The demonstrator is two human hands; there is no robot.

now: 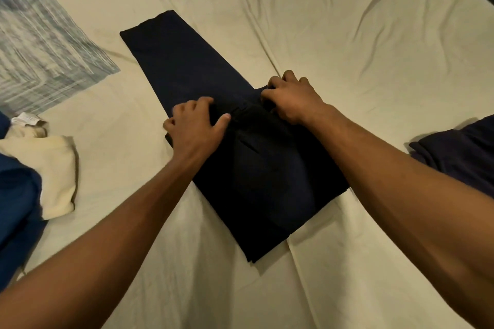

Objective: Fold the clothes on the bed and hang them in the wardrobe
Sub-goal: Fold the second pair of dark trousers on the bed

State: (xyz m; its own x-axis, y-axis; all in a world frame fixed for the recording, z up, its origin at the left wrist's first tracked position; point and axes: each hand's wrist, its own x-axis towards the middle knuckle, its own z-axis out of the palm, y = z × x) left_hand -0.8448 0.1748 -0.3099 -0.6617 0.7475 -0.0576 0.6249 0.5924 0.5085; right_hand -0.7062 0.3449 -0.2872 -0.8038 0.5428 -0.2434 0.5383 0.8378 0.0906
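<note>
Both hands on the dark navy trousers (240,157), centre of frame, lying diagonally on the bed sheet (334,35). Left hand (196,128): fingers curled over the edge of a folded layer, thumb splayed out flat on top, so it grips the fabric. Right hand (291,100): fingers bent, knuckles up, pinching a bunched ridge of cloth at the fold's right end. The fabric between the two hands is puckered into a short crease; elsewhere the trousers are smooth, matte, a flat woven look. Shape: long strip, narrow squared end pointing to upper left, wider doubled-over section toward lower right with stacked layer edges visible at the lower corner. Both forearms bare, extended from the lower corners of frame and converging on the fold line. Sheet is cream, soft, with long wrinkles radiating toward upper right. Upper left: pillow (40,43) with blue-grey streaked print, squarish, flat. Left edge: crumpled cream garment (53,168) with a white label showing, lying partly on a blue garment (16,208). Right edge: another dark garment (459,152), loosely heaped, well apart from the trousers.
</note>
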